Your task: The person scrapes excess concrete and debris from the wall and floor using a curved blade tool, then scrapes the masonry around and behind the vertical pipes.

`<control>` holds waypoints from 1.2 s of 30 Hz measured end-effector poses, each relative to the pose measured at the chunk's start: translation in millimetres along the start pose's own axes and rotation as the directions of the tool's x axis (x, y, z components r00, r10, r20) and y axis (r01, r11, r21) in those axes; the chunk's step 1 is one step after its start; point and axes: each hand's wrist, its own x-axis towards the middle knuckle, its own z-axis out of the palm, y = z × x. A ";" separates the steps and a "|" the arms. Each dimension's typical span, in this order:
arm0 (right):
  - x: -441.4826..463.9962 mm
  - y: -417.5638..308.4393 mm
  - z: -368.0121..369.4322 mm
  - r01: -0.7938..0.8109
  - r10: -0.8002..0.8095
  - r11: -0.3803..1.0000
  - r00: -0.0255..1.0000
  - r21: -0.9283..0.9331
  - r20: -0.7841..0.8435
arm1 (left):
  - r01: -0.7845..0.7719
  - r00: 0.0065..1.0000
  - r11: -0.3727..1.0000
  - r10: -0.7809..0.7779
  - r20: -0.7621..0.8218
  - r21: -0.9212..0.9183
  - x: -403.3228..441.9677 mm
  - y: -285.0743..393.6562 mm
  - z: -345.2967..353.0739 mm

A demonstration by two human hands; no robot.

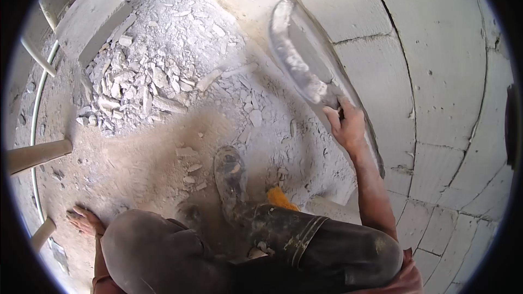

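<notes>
My right hand (348, 125) is closed around the near end of a long, curved, blade-like tool (297, 57), coated with white powder or paste. The tool's exact kind is not clear, and its left edge looks smeared by motion. It lies alongside the foot of the block wall (436, 87), above pale rubble. At the lower left, my left hand (84, 220) rests on the dusty ground with its fingers spread, holding nothing.
Broken white chunks (158, 79) cover the floor ahead, beside a large pale slab (90, 16). A white hose (37, 103) and poles (38, 155) stand at left. My dusty boot (231, 174) is in the middle, near an orange-yellow piece (282, 198).
</notes>
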 end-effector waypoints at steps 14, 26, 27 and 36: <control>-12.4 -49.8 13.9 -0.211 0.217 0.846 0.975 0.489 0.046 | -0.033 0.999 0.999 0.033 -0.006 0.000 -12.6 0.3 -13.9; 13.9 -63.0 -2.3 -0.114 0.156 0.873 0.986 0.475 -0.052 | -0.035 0.998 0.999 0.035 -0.048 -0.004 -9.6 3.9 -8.0; 20.5 -63.1 -5.4 -0.158 0.184 0.852 0.983 0.499 -0.002 | -0.033 0.999 0.999 0.032 -0.042 -0.020 -12.5 4.6 -9.4; 9.9 -48.2 10.7 -0.117 0.142 0.914 0.989 0.388 -0.038 | -0.024 0.999 0.999 0.023 0.023 0.038 -17.1 18.0 -26.6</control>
